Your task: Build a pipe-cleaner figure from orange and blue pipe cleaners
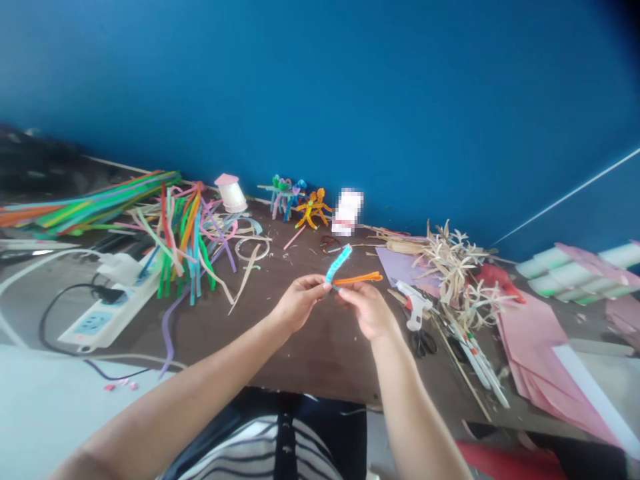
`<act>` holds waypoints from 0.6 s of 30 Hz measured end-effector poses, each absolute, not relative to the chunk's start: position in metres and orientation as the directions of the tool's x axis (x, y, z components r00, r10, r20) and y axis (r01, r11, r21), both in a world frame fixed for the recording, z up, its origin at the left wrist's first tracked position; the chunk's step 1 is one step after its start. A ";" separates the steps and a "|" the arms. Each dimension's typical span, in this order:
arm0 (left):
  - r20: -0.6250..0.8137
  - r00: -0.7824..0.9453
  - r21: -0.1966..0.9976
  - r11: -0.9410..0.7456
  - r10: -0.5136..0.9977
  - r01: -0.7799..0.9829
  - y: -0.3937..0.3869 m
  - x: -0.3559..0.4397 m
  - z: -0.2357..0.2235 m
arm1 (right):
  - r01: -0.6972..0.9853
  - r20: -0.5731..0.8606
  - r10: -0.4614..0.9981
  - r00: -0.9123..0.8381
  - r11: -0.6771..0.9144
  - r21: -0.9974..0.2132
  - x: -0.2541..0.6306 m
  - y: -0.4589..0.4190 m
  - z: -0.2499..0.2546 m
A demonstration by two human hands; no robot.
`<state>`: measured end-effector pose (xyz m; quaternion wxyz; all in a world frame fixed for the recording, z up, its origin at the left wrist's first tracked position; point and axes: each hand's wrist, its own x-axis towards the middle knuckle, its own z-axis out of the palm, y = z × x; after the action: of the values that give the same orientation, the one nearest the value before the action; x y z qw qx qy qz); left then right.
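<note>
Over the middle of the table, my left hand (301, 301) pinches the lower end of a light blue pipe cleaner piece (339, 261), which slants up and to the right. Joined or crossing at its base is an orange pipe cleaner (361, 278), folded in a bundle that points right. My right hand (367, 308) is closed close beside the left, its fingertips pressed on the same joint. Just how the two colours are fastened is hidden by the fingers. Finished-looking pipe cleaner figures, one orange (314, 209) and others blue and green (285, 193), stand against the wall.
On the left lie many coloured pipe cleaners (105, 203) and a power strip (107, 313) with cables. A white cup with a pink top (231, 193) stands behind. To the right are a glue gun (416, 303), black scissors (424, 343), dried husk strips (453, 257) and pink sheets (537, 347).
</note>
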<state>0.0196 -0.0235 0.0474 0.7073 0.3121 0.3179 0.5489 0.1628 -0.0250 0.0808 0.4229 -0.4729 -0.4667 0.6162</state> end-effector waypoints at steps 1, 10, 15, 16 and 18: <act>-0.106 0.225 0.793 0.219 0.969 -0.569 -0.023 0.017 0.048 | -0.106 -0.195 0.957 -0.214 -0.221 -0.970 0.164 -0.024 0.080; -0.151 0.520 0.685 0.469 0.840 -0.558 -0.022 0.005 0.051 | -0.037 -0.115 0.905 -0.410 -0.143 -0.989 0.170 -0.022 0.091; -0.176 0.608 0.556 0.588 0.774 -0.588 -0.026 0.007 0.048 | 0.019 -0.110 0.903 -0.416 -0.113 -0.993 0.168 -0.025 0.091; -0.178 0.624 0.539 0.606 0.761 -0.585 -0.026 0.007 0.048 | 0.024 -0.106 0.900 -0.423 -0.105 -0.994 0.167 -0.025 0.092; -0.179 0.647 0.517 0.630 0.741 -0.579 -0.027 0.007 0.048 | 0.021 -0.095 0.890 -0.446 -0.096 -0.995 0.166 -0.025 0.093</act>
<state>0.0071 -0.0268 0.0481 0.8824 0.2117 0.1911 0.3741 0.1661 -0.0253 0.0931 0.3472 -0.3953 -0.5759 0.6257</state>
